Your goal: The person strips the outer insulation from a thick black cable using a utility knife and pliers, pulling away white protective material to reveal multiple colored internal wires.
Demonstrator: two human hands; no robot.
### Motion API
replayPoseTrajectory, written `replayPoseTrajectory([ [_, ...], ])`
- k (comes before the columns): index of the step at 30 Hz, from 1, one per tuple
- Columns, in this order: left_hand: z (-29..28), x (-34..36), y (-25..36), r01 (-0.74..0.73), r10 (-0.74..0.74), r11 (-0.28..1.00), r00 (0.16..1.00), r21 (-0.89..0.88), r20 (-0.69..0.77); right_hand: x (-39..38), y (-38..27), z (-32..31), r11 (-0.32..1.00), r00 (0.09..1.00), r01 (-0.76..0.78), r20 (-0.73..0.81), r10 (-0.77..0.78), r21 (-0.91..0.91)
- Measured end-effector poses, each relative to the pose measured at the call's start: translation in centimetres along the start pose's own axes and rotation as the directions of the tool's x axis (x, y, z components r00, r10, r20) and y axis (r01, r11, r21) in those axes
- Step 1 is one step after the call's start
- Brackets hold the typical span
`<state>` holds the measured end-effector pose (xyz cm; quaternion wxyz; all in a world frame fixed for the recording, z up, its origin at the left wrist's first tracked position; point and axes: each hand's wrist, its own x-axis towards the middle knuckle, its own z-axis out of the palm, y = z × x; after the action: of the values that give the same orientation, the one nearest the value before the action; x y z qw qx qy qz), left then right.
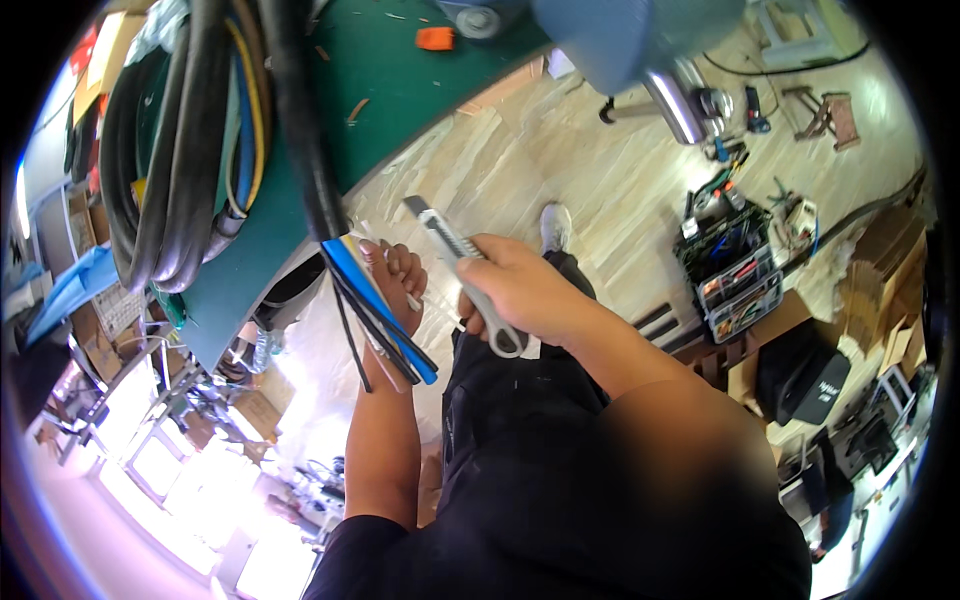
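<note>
A thick black cable [302,130] runs over the table edge. Its stripped end fans out into blue [362,292], black and other cores that hang down across my left forearm. Behind these cores my left hand [400,268] is closed, fingers curled, around thin white strands [414,301] whose ends poke out beside it. Part of that hand is hidden by the cores. To its right, my right hand [515,290] grips a grey utility knife [440,232], blade end pointing up and left toward the cable. The knife is apart from the cores.
Coiled heavy cable [180,170] lies on the green table [385,90], with an orange piece [435,39] and scraps near the far side. On the floor at right stand an open toolbox [728,255] and cardboard boxes [885,265]. A metal cylinder [676,105] is at the upper right.
</note>
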<state>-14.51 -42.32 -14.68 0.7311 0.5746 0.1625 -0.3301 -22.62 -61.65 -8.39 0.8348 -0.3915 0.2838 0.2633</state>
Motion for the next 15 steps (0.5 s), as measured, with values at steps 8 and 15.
replayPoseTrajectory([
  [8,-1.2,0.3,0.1,0.117,-0.058,0.960,0.971,0.253,-0.232,3.5,0.9,1.6,0.956,0.972,-0.023,0.229,-0.047,0.294],
  [15,-4.2,0.5,0.4,0.176,-0.138,0.943,0.979,0.281,-0.148,5.0,2.1,2.6,0.914,0.938,-0.047,0.332,-0.099,0.404],
])
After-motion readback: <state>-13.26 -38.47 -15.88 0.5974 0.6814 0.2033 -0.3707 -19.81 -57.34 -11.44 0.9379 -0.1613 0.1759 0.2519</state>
